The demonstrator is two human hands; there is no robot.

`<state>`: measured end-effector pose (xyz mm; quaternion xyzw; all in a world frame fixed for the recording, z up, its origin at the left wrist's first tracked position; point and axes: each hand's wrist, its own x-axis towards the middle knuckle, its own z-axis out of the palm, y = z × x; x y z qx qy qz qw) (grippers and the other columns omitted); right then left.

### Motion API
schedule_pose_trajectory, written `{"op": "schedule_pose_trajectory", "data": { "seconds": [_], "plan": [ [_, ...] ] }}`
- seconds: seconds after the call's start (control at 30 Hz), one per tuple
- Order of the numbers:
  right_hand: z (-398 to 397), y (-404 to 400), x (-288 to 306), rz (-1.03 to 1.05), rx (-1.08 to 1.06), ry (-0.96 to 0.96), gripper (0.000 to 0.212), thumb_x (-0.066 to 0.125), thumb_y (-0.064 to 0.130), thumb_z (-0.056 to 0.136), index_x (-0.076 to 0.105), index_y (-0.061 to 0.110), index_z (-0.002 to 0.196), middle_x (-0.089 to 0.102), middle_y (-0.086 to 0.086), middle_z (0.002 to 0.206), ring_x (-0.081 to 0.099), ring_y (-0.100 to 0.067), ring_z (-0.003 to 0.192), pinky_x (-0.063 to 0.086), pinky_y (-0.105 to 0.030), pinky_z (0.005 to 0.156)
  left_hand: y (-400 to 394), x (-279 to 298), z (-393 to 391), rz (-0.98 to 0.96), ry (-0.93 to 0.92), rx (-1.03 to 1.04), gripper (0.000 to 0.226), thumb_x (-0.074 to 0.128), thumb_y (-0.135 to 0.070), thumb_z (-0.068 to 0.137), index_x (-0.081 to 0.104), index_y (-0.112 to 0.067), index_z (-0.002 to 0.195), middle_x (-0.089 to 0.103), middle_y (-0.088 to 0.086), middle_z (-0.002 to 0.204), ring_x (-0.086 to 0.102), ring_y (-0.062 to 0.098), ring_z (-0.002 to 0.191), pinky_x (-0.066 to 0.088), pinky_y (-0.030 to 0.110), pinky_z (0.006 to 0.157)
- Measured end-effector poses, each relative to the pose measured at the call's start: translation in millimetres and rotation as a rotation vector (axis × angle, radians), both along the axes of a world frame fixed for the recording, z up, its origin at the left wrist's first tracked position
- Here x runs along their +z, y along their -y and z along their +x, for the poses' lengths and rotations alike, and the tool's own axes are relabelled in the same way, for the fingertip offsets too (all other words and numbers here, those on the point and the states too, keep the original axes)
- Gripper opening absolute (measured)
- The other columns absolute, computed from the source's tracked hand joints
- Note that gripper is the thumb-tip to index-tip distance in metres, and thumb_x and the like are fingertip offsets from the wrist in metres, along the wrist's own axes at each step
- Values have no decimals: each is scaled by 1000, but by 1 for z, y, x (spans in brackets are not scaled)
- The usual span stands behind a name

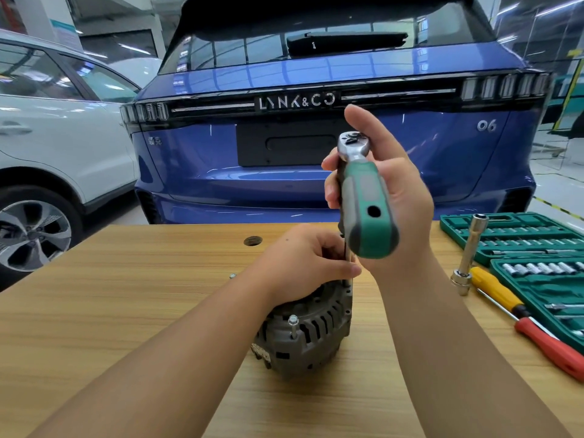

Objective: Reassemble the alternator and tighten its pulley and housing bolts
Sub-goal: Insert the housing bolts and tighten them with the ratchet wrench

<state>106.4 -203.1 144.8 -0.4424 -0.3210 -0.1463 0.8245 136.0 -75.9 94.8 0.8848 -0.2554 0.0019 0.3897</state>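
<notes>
Workshop floor and two parked cars fill the background: a blue car (331,128) straight ahead at twelve o'clock and a white car (57,143) at nine o'clock. Nearer lies a wooden table (142,311), and on it, at about six o'clock from the frame's centre, sits the alternator (309,336) with its finned housing upward.

The left hand (303,263) rests on top of the alternator, its fingers curled to pinch a thin extension shaft (347,267) that stands upright on a bolt at the housing's far edge. The right hand (388,188) grips a ratchet wrench (363,197) by its green handle, the chrome head uppermost at twelve o'clock. How the wrench joins the shaft is hidden behind the hands.

A housing bolt (293,325) at the near edge, at seven o'clock of the housing, stands proud, not yet driven home. A loose bolt (233,275) lies on the table at ten o'clock of the alternator.

At three o'clock lie an open socket set case (518,235), a long socket (469,257), a yellow screwdriver (496,289) and a red screwdriver (550,346).

The step in hand looks like running down the housing bolts. The next move likely calls for a seated socket, a steadied shaft, and each bolt tightened in turn.
</notes>
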Motion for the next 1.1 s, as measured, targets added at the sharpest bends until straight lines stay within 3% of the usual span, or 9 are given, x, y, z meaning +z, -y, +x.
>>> {"op": "schedule_pose_trajectory", "data": {
  "seconds": [0.1,0.2,0.4,0.57,0.7,0.77,0.87,1.0,1.1],
  "plan": [
    [1,2,-1,-27,88,-6,44,40,20,86,65,19,123,54,-16,89,51,-21,72,41,-34,70,-3,-1,1,4,41,25,8,77,-51,75,70,-50,80,71,-25,79,66,-7,72,51,22,70],
    [0,-5,-1,-100,-67,1,37,64,31,85,63,22,120,63,0,85,54,-15,74,46,-35,71,-5,2,-3,13,-2,43,27,80,-47,82,71,-37,106,73,-21,89,66,-9,81,47,8,62],
    [-2,-8,4,-81,-460,-93,33,77,26,82,61,-1,91,48,6,60,38,-12,54,36,-25,50,1,14,-14,68,-15,9,5,75,-38,91,76,-34,94,74,-13,89,68,5,84,58,33,80],
    [-3,-4,5,-112,-243,-33,25,68,10,93,62,19,116,53,5,72,46,-13,60,45,-23,58,0,12,-13,53,-29,31,7,75,-41,91,75,-34,92,74,-14,86,67,2,78,57,31,76],
    [-4,-13,1,-174,-371,182,37,64,6,94,60,34,119,53,-8,83,48,-19,69,49,-23,64,-2,9,-12,3,-5,-6,4,76,-31,92,78,-34,95,76,-17,89,69,-1,82,58,32,85],
    [-5,-14,0,-204,-378,204,38,63,1,95,61,31,118,47,-19,78,46,-20,68,49,-20,65,-2,8,-13,-24,21,-5,9,74,-26,93,75,-35,95,73,-22,85,66,-9,79,56,19,80],
    [-3,-10,2,-178,-260,154,42,60,-7,92,60,23,121,53,-19,77,46,-22,63,48,-23,62,-2,8,-11,38,-8,17,2,74,-38,91,72,-39,90,72,-20,86,66,-3,82,55,27,72],
    [6,2,8,-103,-11,-59,41,59,21,74,65,29,114,70,-4,78,57,-22,57,44,-32,60,-1,10,-10,48,-46,54,8,76,-45,88,74,-37,88,73,-17,82,66,-1,74,51,29,69],
    [11,2,6,-84,66,-79,36,47,36,86,64,25,116,72,-5,82,60,-21,58,45,-29,59,-1,10,-12,44,-51,52,9,76,-45,89,74,-36,91,74,-15,84,68,2,77,58,36,78]
  ]
}}
